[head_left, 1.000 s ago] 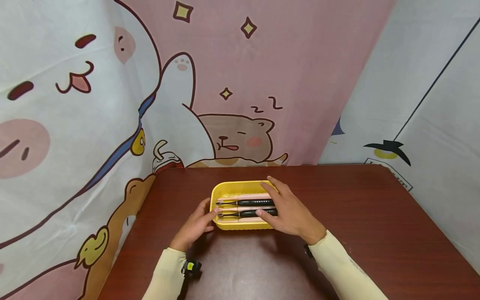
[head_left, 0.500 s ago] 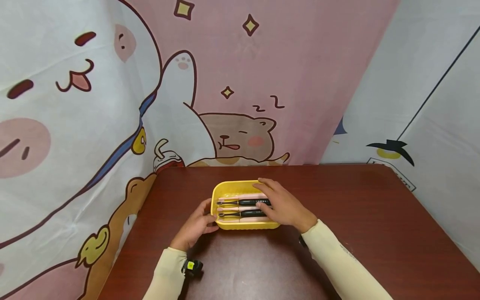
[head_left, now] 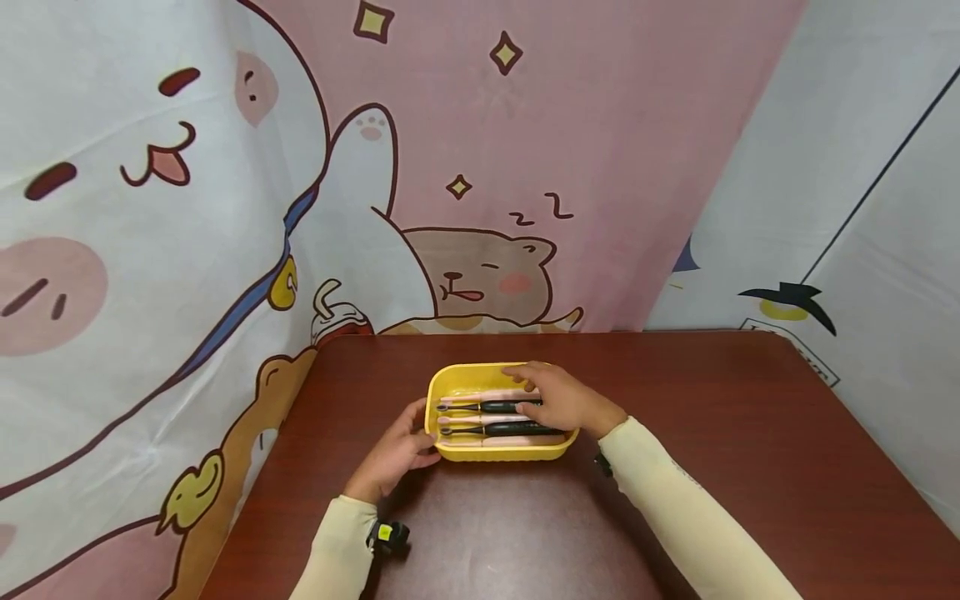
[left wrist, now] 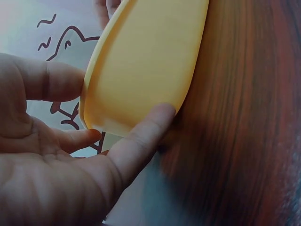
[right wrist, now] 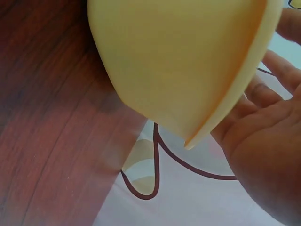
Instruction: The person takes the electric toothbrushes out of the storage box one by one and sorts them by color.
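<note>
A yellow plastic basket (head_left: 487, 454) sits on the table, holding two black electric toothbrushes (head_left: 510, 429) and several pink toothbrushes (head_left: 457, 419), side by side with their heads to the left. My left hand (head_left: 393, 454) holds the basket's left end; in the left wrist view one finger presses low on the outer wall and another touches the rim. Over the right part of the basket hovers my right hand (head_left: 562, 400), its thumb near the rear black toothbrush and its fingers reaching over the back. It hides part of the handles. Whether the thumb touches a brush I cannot tell.
Under the basket is a dark red-brown wooden table (head_left: 720, 433). A cartoon-printed cloth (head_left: 600, 125) hangs behind and along the left side. Each wrist wears a small black camera (head_left: 390, 537).
My right hand has shifted left and back over the basket, uncovering its front right corner. The left hand stays at the left end. The toothbrushes lie as before.
</note>
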Available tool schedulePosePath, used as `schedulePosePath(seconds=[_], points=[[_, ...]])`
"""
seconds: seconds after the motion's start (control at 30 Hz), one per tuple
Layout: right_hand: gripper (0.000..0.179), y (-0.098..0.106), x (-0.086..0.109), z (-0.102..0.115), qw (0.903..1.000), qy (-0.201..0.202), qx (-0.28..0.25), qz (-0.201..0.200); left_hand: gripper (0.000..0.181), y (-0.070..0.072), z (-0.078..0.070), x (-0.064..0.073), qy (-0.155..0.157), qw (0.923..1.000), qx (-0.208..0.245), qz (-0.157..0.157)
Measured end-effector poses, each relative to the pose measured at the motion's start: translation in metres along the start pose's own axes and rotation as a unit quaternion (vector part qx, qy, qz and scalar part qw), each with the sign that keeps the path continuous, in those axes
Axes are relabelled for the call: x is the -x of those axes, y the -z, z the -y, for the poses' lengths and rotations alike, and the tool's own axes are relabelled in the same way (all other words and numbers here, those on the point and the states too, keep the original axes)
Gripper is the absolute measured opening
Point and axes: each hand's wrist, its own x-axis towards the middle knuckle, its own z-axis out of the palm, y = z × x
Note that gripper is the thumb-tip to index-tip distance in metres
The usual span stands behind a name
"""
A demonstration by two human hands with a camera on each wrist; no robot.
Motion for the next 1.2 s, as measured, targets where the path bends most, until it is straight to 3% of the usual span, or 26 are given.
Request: schedulePosePath(seconds=[0.3,0.63,1.0,1.2], points=[[0.061,0.005,-0.012,-0.012,0.9945,-0.046,-0.066,0.068,0.066,-0.001,-0.002,0.002,-0.001,0.9999,-0.006,0.008],[0.045,0.005,-0.026,-0.016,0.9918,-0.023,-0.046,0.117,0.067,-0.001,-0.001,0.002,0.002,1.0,-0.006,0.007],[0.04,0.007,-0.034,-0.017,0.9741,-0.097,-0.092,0.182,0.065,0.0,0.001,0.003,0.0,0.9998,-0.006,0.019],[0.047,0.008,-0.039,-0.017,0.9672,-0.099,-0.097,0.213,0.065,0.0,0.0,0.002,0.003,0.9997,-0.005,0.022]])
